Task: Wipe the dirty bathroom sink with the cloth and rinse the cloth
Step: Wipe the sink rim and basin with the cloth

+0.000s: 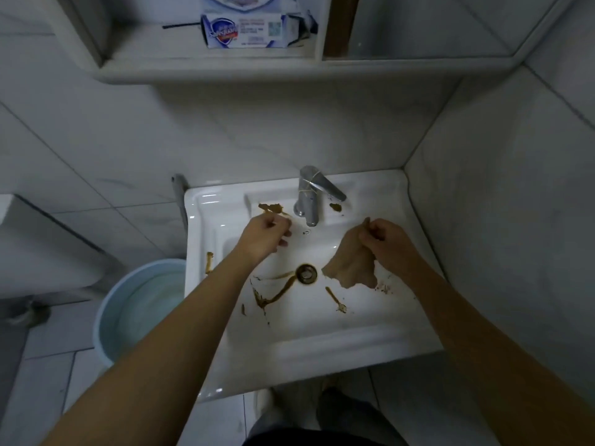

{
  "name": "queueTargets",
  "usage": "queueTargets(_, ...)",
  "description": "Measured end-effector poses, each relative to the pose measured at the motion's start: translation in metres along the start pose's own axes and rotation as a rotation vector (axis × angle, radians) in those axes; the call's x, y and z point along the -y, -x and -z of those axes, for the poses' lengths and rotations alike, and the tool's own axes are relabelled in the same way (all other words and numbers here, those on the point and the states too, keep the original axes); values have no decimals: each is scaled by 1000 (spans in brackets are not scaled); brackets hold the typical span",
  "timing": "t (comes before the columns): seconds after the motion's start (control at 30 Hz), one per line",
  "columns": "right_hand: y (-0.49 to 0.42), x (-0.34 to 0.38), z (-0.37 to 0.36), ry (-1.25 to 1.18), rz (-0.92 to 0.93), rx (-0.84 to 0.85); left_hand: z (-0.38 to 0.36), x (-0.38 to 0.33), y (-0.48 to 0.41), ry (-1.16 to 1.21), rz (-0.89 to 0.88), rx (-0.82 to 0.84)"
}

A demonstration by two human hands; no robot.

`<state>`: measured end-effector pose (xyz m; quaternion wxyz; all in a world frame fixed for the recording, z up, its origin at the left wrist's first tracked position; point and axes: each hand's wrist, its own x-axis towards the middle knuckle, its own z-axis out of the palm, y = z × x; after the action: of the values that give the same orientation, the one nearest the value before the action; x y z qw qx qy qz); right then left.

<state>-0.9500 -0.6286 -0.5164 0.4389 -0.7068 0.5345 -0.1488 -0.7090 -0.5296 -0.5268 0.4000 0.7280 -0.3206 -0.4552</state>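
The white bathroom sink [322, 342] is streaked with brown dirt around the drain [306, 273], on the left rim and on the ledge beside the chrome tap [310, 194]. A tan cloth [352, 267] hangs from my right hand [384, 241] over the right side of the basin, pinched at its top edge. My left hand [265, 235] hovers over the basin's back left, just left of the tap spout, fingers loosely curled with nothing in them. No water runs from the tap.
A pale blue bucket [109, 317] holding water stands on the floor left of the sink. A shelf above carries a soap box [248, 30]. Tiled walls close in behind and at the right. My legs show below the sink's front edge.
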Motion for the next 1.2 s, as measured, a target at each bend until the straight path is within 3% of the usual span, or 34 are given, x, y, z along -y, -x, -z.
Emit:
queueTargets(0.27, -36, -29, 1, -167, -132, 51, -60, -56, -51, 215, 136, 11)
queueTargets(0.47, -52, -45, -6, -173, -107, 128, -83, -58, -66, 362, 191, -78)
queueTargets(0.93, -129, -29, 32, -130, 96, -23, -91, -58, -74, 281, 188, -198)
queueTargets(1.2, -179, -68, -6, 22, 105, -77, -96, -51, -68, 144, 78, -266)
